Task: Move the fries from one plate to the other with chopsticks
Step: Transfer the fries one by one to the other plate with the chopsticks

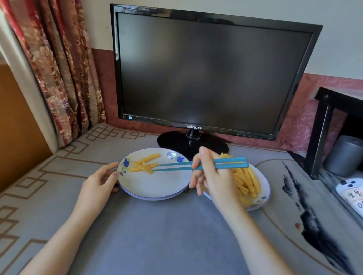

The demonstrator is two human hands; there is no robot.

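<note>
Left hand (101, 180): nearest of the task's things, cupped against the near-left rim of the left plate (161, 190), fingers curled loosely on the rim, steadying it; nothing else held.
Right hand (211, 178): over the gap where the two plates overlap, fingers closed around the blue chopsticks (198, 163), index finger raised on top.
Chopstick axis: almost level, butts to the right over the right plate (262, 198), tips to the left over the left plate; tips slightly parted, touching or just above the small group of fries.
Moved fries (144, 165): few crinkle-cut pieces on the far-left part of the left plate, long axes slanting up to the right; whether one is pinched between the tips cannot be told.
Remaining fries (246, 181): larger heap on the right plate, partly hidden behind the right hand, lying right of the tips.
Key relation: heap on the butt side, so next pick likely needs the tips swung back rightward; right hand far nearer than left.
Progress: judged early, most fries unmoved.
Monitor (203, 74): farthest, dark, behind both plates.
</note>
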